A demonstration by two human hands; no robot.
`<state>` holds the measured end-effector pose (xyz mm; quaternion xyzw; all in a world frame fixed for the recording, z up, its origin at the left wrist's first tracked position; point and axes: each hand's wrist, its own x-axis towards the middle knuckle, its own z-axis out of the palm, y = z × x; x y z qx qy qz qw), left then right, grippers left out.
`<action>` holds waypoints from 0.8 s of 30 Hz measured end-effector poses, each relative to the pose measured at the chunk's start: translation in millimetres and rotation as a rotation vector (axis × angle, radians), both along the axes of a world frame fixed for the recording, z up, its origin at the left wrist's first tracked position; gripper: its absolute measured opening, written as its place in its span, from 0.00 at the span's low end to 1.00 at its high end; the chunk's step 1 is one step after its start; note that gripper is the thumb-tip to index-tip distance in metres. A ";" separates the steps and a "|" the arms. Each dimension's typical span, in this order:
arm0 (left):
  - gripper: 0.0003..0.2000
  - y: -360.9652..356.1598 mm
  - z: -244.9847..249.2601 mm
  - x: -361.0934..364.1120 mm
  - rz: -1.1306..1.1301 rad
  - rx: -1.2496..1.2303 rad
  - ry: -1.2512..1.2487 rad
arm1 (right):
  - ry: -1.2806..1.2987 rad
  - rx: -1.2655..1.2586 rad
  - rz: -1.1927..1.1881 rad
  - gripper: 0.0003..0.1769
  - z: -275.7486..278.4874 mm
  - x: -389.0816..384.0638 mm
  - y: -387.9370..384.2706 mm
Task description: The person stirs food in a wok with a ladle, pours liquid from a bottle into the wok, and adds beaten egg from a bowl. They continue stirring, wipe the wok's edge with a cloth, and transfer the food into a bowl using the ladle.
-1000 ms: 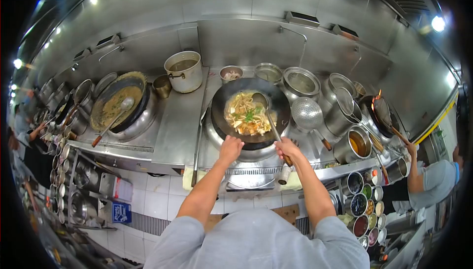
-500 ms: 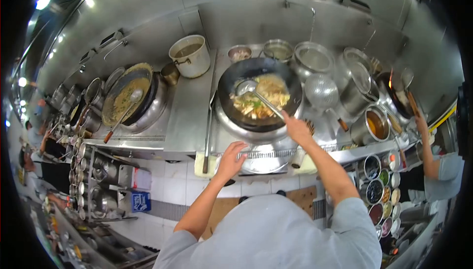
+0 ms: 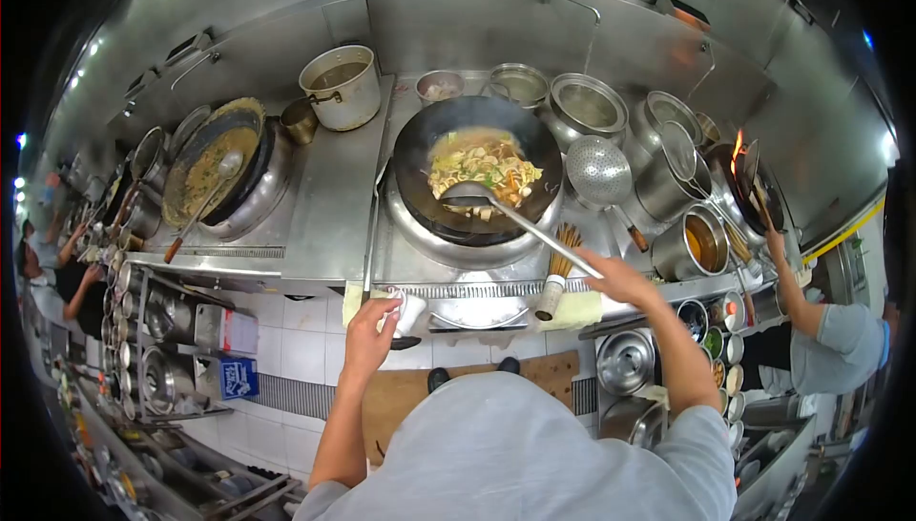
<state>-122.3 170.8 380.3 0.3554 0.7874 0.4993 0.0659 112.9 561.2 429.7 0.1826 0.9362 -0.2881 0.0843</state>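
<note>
My right hand point(image 3: 620, 282) is closed around the long handle of a steel ladle point(image 3: 525, 225). The ladle's bowl rests over the near side of a black wok point(image 3: 410, 154), touching the food. Inside the wok lies a mix of noodle-like strips, chopped vegetables and pale pieces point(image 3: 482, 160) in some liquid. My left hand point(image 3: 370, 330) is at the front edge of the stove, its fingers curled on a white cloth point(image 3: 408, 313) with a reddish edge. Close by, a long-handled tool point(image 3: 370, 244) lies left of the wok. A bamboo brush point(image 3: 563, 252) stands between the wok and my right hand.
Right of the wok lie a perforated skimmer point(image 3: 599, 173) and a pot of orange liquid point(image 3: 704, 242). A tall pot point(image 3: 341, 92) and a second wok point(image 3: 205, 187) stand left. At far right, a co-worker point(image 3: 835, 344) works at a flaming wok point(image 3: 749, 182).
The ladle bowl has moved from the wok's far left to its near side and turned over. My left hand has shifted left and closed on the white cloth. The camera view has shifted.
</note>
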 end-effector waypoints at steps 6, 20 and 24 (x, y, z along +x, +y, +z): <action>0.10 30.4 0.1 -4.3 -0.094 -0.009 -0.050 | -0.267 0.214 0.139 0.34 103.6 19.4 50.0; 0.27 154.4 -62.8 -34.7 -0.137 -0.244 0.432 | -0.432 1.033 0.098 0.35 171.6 -30.9 68.8; 0.28 154.0 -73.5 -38.3 -0.153 -0.187 0.412 | -0.219 0.794 0.074 0.34 81.1 -30.9 80.0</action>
